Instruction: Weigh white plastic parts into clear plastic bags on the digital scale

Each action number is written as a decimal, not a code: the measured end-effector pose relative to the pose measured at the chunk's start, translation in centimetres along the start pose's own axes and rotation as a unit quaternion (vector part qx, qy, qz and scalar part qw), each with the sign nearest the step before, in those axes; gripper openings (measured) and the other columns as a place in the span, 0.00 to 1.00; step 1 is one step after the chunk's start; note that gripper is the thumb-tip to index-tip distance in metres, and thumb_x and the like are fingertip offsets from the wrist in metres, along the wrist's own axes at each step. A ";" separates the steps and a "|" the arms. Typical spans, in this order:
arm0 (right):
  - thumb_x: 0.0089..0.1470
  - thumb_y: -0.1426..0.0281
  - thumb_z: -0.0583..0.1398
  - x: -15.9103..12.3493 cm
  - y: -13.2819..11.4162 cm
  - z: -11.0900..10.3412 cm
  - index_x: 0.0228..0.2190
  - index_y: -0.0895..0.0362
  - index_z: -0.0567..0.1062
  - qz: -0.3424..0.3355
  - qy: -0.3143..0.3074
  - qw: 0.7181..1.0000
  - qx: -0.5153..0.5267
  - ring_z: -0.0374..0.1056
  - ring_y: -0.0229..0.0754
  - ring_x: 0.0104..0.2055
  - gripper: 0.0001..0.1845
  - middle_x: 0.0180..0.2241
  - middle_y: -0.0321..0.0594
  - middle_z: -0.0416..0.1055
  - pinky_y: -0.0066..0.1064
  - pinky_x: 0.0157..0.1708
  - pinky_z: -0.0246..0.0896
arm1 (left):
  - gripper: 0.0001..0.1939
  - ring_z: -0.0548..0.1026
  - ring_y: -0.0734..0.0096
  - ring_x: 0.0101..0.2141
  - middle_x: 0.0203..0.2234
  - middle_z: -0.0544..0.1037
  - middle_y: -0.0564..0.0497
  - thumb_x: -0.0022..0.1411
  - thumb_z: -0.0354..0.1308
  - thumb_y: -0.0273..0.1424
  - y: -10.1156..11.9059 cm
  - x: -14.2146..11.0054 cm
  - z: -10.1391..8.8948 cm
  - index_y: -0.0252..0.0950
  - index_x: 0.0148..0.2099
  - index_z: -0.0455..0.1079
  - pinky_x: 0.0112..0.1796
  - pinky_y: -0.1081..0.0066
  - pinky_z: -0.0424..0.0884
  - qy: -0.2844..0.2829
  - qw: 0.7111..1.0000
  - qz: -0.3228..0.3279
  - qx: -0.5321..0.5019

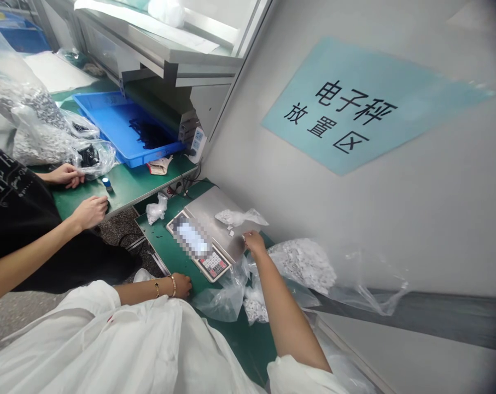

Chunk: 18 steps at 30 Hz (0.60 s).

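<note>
My right hand [255, 244] reaches over the near right corner of the electronic scale [200, 249], its fingertips pinched together at the edge of the metal plate. Whatever is between them is too small to make out. On the plate lie a small clear bag of white parts [233, 217] and a few loose white pieces [231, 232]. The scale's display is blurred out. My left hand [182, 285] rests loosely curled at the table's near edge, left of the keypad, and no object shows in it. Beside my right forearm are a large clear bag of white parts [303, 262] and another bag [256, 303].
A small knotted bag [156, 209] lies left of the scale. At the neighbouring bench, a co-worker's hands [89, 212] are near a blue-capped bottle [107, 184]. A blue tray [128, 128] there holds black parts. A wall with a light-blue sign [338, 109] bounds the right side.
</note>
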State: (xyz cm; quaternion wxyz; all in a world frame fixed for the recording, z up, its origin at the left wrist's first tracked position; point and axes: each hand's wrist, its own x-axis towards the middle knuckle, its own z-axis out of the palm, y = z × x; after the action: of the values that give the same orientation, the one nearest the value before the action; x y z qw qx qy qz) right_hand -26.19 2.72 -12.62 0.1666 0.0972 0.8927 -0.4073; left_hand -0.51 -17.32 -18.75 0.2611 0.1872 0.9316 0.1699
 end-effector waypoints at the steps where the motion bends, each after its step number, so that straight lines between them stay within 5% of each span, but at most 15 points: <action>1: 0.60 0.61 0.57 0.1 0.1 0.1 0.35 0.60 0.71 -0.001 0.006 1.000 -0.009 0.65 0.32 0.25 0.13 0.28 0.33 0.69 0.27 0.26 0.64 | 0.13 0.75 0.70 0.36 0.37 0.77 0.48 0.60 0.57 0.32 0.1 0.0 0.0 0.33 0.44 0.76 0.32 0.73 0.62 -0.002 1.000 0.004 0.013; 8: 0.59 0.60 0.58 0.3 0.0 0.4 0.37 0.60 0.72 0.009 0.028 0.999 -0.020 0.67 0.35 0.29 0.14 0.32 0.36 0.71 0.30 0.31 0.65 | 0.14 0.76 0.70 0.35 0.38 0.77 0.46 0.62 0.54 0.34 0.2 0.0 0.0 0.31 0.45 0.75 0.31 0.73 0.61 -0.004 0.999 0.013 0.044; 18: 0.59 0.67 0.57 -1.3 -2.0 0.6 0.34 0.59 0.68 0.031 -0.008 0.995 0.090 0.56 0.28 0.17 0.07 0.23 0.30 0.67 0.21 0.16 0.52 | 0.11 0.76 0.70 0.35 0.34 0.78 0.51 0.58 0.57 0.32 0.2 -0.4 -0.4 0.39 0.41 0.78 0.32 0.71 0.64 0.034 0.999 0.007 0.001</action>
State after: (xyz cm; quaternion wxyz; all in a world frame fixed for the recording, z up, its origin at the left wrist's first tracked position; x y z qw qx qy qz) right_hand -25.44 0.91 -11.06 0.1766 0.1361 0.8476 -0.4815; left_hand -0.32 -17.40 -18.14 0.2275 0.1881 0.9390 0.1767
